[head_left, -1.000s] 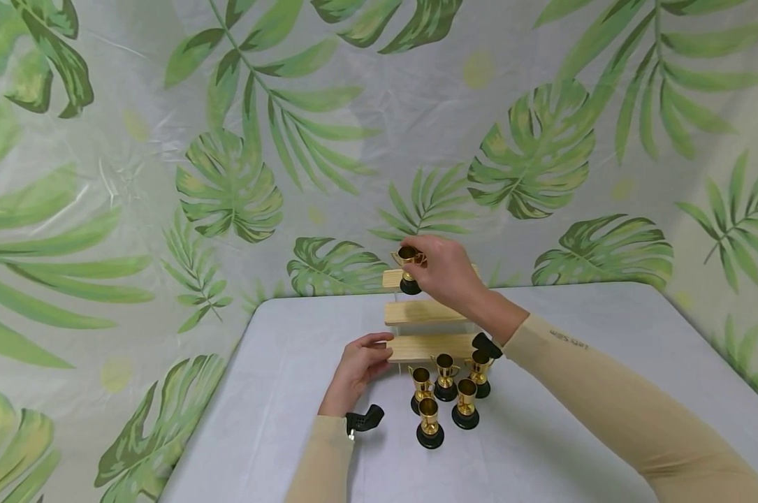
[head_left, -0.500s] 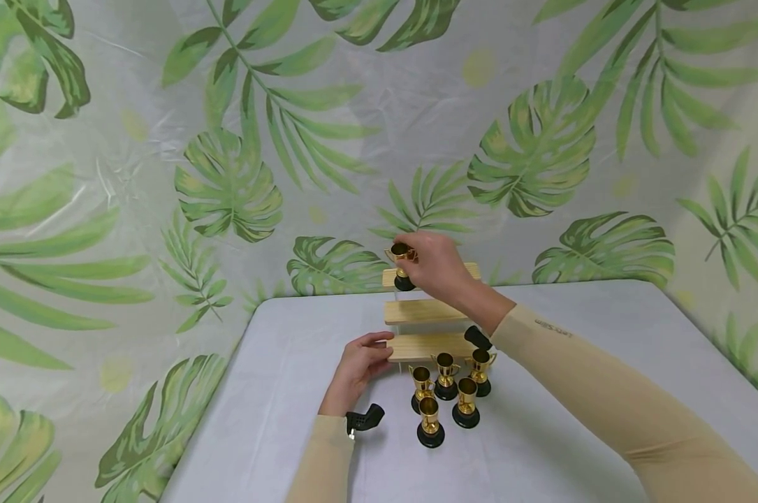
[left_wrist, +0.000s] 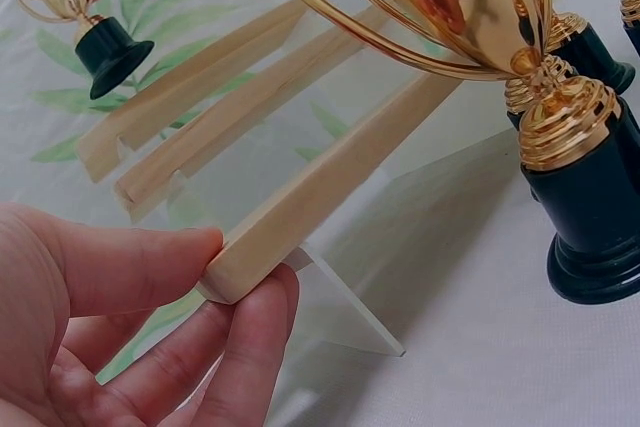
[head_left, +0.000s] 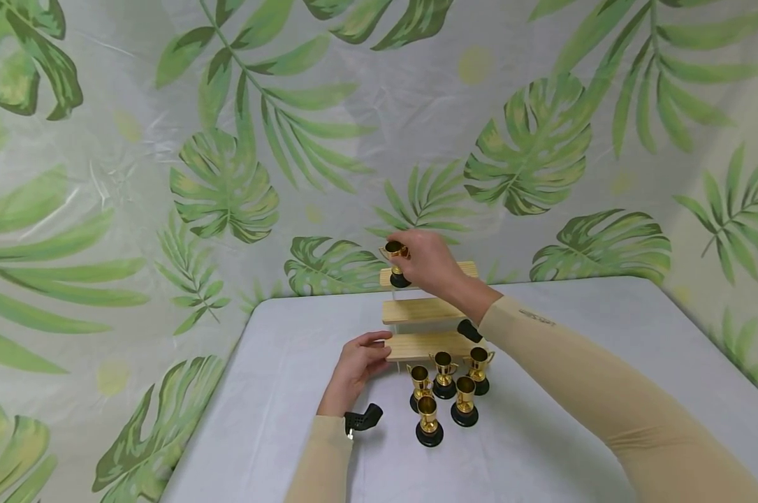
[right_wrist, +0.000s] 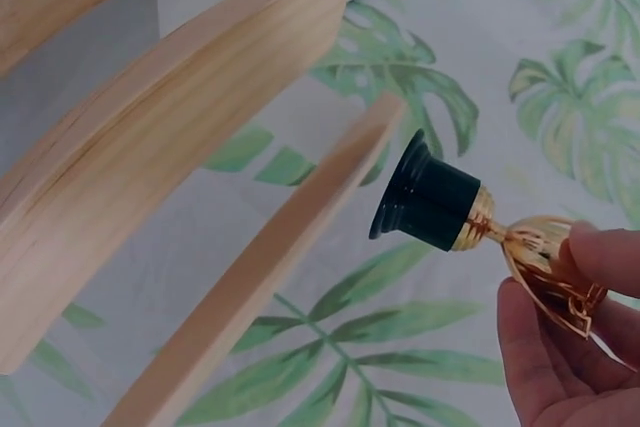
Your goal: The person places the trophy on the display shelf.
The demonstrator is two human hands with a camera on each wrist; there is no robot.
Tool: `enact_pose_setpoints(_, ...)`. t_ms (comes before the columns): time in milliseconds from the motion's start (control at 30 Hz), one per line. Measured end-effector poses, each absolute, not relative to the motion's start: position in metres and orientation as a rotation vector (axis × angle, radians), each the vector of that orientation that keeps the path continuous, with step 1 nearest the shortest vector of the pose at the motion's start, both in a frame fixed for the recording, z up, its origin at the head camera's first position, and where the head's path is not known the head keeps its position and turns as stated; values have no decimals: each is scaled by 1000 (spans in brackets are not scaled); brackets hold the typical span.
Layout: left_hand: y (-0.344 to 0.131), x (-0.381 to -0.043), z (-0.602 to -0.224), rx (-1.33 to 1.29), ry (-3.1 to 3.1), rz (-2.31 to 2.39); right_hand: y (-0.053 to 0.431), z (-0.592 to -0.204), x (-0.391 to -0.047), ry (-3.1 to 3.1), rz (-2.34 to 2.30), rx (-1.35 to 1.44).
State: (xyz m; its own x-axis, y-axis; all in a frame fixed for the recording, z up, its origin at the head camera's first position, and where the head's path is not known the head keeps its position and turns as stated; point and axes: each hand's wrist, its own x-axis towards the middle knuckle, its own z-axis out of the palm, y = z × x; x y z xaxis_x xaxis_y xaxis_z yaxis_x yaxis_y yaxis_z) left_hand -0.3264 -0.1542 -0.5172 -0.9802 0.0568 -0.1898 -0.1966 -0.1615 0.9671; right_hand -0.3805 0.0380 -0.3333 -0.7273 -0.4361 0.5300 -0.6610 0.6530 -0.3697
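My right hand [head_left: 430,260] pinches a small gold trophy cup [head_left: 399,264] by its bowl, black base downward, at the left end of the top step of a wooden tiered stand [head_left: 429,310]. In the right wrist view the trophy's black base [right_wrist: 432,192] hangs close over that top plank [right_wrist: 270,247], with a gap between them. My left hand [head_left: 358,365] grips the left end of the stand's lowest plank [left_wrist: 310,192], thumb above and fingers beneath. Clear side supports [left_wrist: 350,297] carry the planks.
Several more gold trophies [head_left: 443,375] with black bases stand upright on the white-covered table [head_left: 542,433], just in front of the stand. Behind the table hangs a leaf-patterned sheet [head_left: 328,140]. Black wrist cameras [head_left: 363,418] sit on both sleeves.
My right hand has moved left with the trophy, from right of the top step's left end to over it, and slightly lower. The left hand keeps its grip on the lowest plank.
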Motion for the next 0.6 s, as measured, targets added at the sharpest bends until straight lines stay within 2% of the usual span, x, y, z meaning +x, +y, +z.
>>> enact_pose_setpoints(600,-154,-325,-518,-161,1930,2267,35,-343,-397,-2522,804,861)
